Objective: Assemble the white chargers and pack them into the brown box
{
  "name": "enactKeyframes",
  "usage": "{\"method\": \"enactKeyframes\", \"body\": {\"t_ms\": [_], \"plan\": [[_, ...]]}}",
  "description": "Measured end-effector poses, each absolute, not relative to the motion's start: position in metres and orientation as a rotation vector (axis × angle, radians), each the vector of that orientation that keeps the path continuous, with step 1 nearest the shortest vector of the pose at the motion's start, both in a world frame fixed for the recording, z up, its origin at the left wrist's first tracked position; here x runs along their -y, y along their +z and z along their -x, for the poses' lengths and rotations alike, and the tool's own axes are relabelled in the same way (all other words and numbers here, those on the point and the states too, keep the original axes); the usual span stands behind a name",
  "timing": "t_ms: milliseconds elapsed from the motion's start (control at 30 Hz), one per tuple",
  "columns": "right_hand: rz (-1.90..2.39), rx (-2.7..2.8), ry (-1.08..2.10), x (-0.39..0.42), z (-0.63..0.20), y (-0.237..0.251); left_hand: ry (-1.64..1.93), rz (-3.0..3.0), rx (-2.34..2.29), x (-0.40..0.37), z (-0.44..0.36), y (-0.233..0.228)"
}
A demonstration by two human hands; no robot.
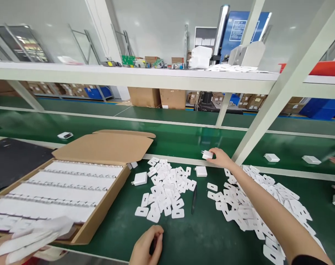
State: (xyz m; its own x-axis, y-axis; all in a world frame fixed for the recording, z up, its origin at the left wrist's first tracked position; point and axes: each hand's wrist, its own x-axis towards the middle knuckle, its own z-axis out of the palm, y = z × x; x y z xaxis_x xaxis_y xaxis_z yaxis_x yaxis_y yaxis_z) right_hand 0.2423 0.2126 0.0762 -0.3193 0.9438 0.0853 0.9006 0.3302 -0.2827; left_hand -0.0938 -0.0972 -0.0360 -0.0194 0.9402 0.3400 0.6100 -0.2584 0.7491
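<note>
At belt edge: right hand (221, 157) grips white charger (207, 155); left hand (145, 246) fisted on dark tool (154, 245).

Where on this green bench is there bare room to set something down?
Bare mat lies in front, between the left hand and the right forearm, and between the open carton and the middle pile of white tabs. The right-side heap of tabs is crowded.

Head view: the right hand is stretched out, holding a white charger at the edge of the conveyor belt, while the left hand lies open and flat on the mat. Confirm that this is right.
One detail is wrong. In the head view the left hand is not open and flat; it is curled into a fist near the mat's front edge, gripping something dark. The rest holds: the right hand is stretched out, holding a white charger at the edge of the conveyor belt.
</note>
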Motion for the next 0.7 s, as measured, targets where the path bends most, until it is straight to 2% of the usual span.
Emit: {"method": "enactKeyframes", "body": {"t_ms": [133,400,533,700], "plan": [[1.497,2.494,0.339,-0.167,-0.227,0.072,1.156,-2.023,-1.657,0.093,0.089,-0.035],[1.5,2.333,0.237,-0.105,-0.194,0.079,1.22,-2.375,-1.862,0.09,0.069,-0.019],[1.381,1.995,0.4,-0.04,-0.175,0.047,1.291,-2.471,-1.884,0.087,0.069,-0.022],[1.351,1.853,0.654,0.016,-0.168,0.004,1.299,-2.509,-1.912,0.084,0.07,-0.03]]}}
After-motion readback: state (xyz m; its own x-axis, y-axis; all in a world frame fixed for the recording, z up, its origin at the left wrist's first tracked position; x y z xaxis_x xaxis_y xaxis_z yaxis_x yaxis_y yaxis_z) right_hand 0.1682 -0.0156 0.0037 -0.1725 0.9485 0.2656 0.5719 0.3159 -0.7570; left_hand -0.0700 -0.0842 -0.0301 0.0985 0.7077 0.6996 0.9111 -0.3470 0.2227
